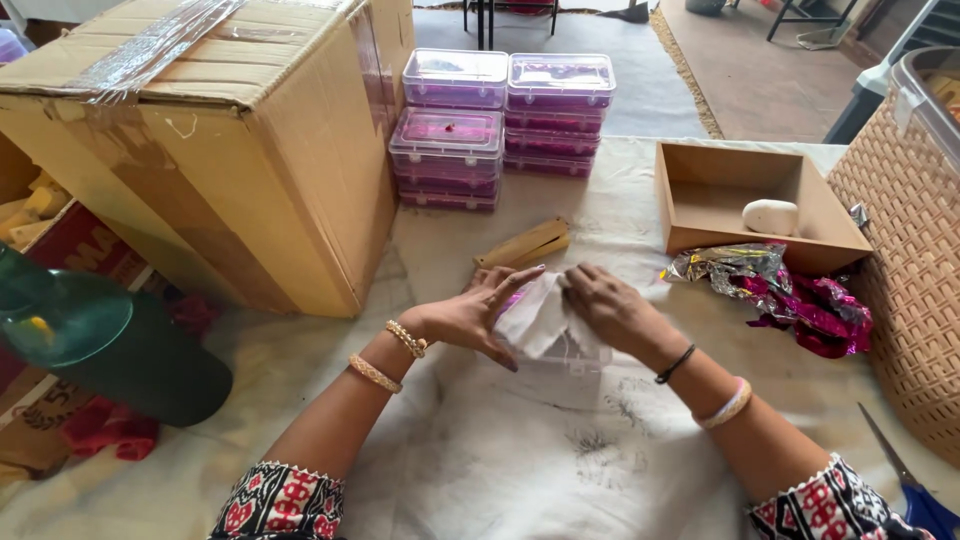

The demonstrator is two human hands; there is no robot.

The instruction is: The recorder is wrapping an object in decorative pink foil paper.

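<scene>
two hands work over one clear plastic box [560, 372] near the middle of the tabletop [480, 460]: the left hand [470, 315] lies spread with its fingers wide along one side of a white cloth or tissue [540, 318], and the right hand [612, 308] presses down on the other side, fingers curled narrow onto it, so the white sheet is held between both and sits on top of the open box. judging by that, this box is only partly packed; its lid is not on yet. toward the far edge stand four stacks of closed clear boxes [500, 125] with pink contents, which look finished; i count about eleven, though the layers are hard to separate. one shallow brown tray [745, 205] lies near the far right with one white oval lump [770, 216] in it, perhaps a soap. one crumpled heap of silver and pink foil [785, 295] sits just in front of the tray. one large cardboard carton [215, 140] fills the far left corner, one woven basket [905, 270] the right edge, and one pair of blue-handled scissors [915, 495] the near right corner. one flat wooden piece [523, 245] lies beyond the hands.
</scene>
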